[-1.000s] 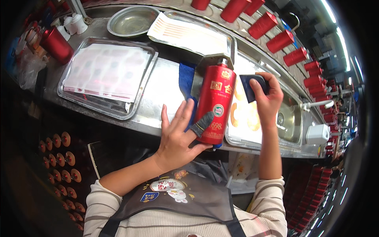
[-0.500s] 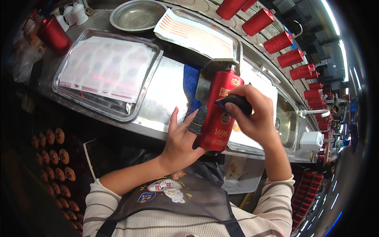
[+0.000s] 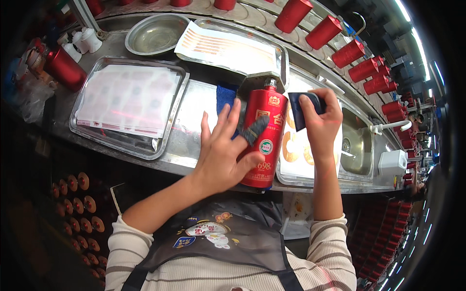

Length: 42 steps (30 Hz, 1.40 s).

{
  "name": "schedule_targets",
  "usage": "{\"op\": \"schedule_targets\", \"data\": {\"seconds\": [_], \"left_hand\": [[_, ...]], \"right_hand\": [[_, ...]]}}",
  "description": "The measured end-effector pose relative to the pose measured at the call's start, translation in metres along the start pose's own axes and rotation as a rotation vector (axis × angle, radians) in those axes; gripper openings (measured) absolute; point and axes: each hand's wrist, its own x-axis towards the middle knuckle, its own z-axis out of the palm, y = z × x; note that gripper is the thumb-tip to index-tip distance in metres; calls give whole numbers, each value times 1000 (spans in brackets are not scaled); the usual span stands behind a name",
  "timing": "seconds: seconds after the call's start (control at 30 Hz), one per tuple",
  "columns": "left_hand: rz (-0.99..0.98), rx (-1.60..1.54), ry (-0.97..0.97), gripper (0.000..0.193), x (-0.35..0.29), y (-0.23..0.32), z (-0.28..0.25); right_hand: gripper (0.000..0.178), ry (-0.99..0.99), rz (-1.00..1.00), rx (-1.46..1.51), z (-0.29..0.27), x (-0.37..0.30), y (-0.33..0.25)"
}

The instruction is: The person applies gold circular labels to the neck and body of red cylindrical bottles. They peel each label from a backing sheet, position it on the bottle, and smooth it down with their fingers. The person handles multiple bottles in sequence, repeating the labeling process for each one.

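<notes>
A red bottle with gold and white markings lies tilted in front of me, its neck against a dark angular metal holder. My left hand rests on its left side with fingers spread. The index finger wears a dark grey cover and presses the bottle's front, with the thumb lower down on it. To the right of the bottle, my right hand pinches a dark blue flat scraper, held clear of the red surface. A blue cloth sits left of the bottle.
A metal tray of printed sheets stands at left. Behind are a round basin and a tray with a striped sheet. Gold-printed sheets lie at right beside a sink. Red bottles line a conveyor.
My right hand has lifted the scraper off the bottle, to the right. My left hand has moved up, its covered finger and thumb now over the bottle's front. The bottle is turned slightly.
</notes>
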Motion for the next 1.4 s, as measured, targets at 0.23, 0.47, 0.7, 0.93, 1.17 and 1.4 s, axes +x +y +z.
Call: {"op": "schedule_targets", "data": {"seconds": [0.23, 0.47, 0.7, 0.93, 1.17, 1.4], "left_hand": [[15, -9, 94, 45, 42, -5, 3], [117, -7, -87, 60, -49, 21, -5], [-156, 63, -71, 59, -87, 13, -4], [-51, -20, -51, 51, -78, 31, 5], [-111, 48, 6, 46, -76, 16, 14], [11, -119, 121, 64, -49, 13, 16]], "right_hand": [[14, 137, 41, -8, -3, -26, 24], [29, -281, -647, -210, -12, -28, -20], [31, -566, -631, -25, -47, -128, -41], [21, 85, 506, 510, -9, -163, -36], [18, 34, 389, 457, -20, -151, -37], [21, 192, 174, 99, -20, -156, -22]]}}
